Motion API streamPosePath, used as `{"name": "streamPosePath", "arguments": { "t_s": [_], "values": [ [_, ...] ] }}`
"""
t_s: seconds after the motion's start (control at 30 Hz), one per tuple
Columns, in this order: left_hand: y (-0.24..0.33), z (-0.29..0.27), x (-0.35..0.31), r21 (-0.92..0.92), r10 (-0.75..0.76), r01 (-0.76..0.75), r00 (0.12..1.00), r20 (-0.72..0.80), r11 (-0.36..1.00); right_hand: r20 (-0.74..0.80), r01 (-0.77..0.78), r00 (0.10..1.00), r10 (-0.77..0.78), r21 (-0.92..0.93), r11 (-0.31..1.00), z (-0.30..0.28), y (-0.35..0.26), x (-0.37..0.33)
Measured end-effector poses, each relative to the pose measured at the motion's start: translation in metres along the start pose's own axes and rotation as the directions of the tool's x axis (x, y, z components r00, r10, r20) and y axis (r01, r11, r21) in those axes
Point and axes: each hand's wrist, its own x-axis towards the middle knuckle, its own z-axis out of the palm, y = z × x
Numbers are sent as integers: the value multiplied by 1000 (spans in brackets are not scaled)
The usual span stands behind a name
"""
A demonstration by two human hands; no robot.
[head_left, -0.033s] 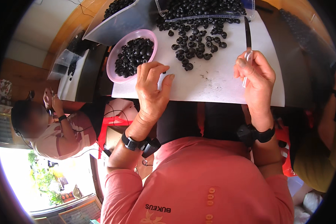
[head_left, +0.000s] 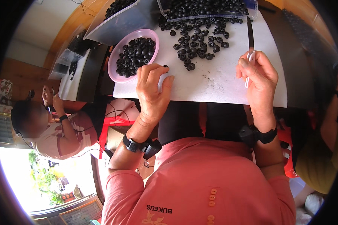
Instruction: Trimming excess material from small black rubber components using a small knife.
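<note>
My right hand (head_left: 260, 77) is closed around the pale handle of a knife (head_left: 250, 35), whose dark narrow blade points away from me toward the clear bin. My left hand (head_left: 151, 84) is curled beside the pink bowl (head_left: 112, 71), with a gap between thumb and index finger. At its index fingertip shows a small black rubber part (head_left: 165, 66), mostly hidden by the fingers. Many similar black knobbed parts (head_left: 193, 48) lie loose on the white sheet (head_left: 229, 84), and more fill the bowl.
A clear bin (head_left: 210, 17) heaped with black parts lies at the far edge of the sheet. Left of it stands another plastic bin (head_left: 120, 22). A co-worker (head_left: 69, 131) sits at a table on the left; another person's arm (head_left: 332, 112) shows at the right.
My left index fingertip has shifted slightly, and the black part now shows at its far side. The right hand and knife hold almost the same place.
</note>
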Motion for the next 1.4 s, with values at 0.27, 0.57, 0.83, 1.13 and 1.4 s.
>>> {"name": "streamPosePath", "arguments": {
  "t_s": [0.27, 0.57, 0.83, 1.13, 1.4],
  "values": [
    [6, -3, 4, 197, -9, 12, 1000, -13, 980, 48, -10, 999, 12, -49, 999, 0, 5, 0],
    [1, 14, 27, 639, 30, -292, 921, 387, 712, 61, -33, 997, 38, -85, 996, 7, 1, 0],
    [37, 1, 34, -478, -240, 500, 829, 505, 722, 135, 28, 991, 9, -277, 961, 2, 0, -5],
    [69, 27, 33, -608, -270, 736, 546, 793, -298, 341, 196, 935, -93, -282, 939, 5, 8, -8],
    [71, 25, 37, -581, -275, 796, 527, 804, -172, 311, 220, 943, -121, -308, 925, 0, 11, -7]
  ]
}}
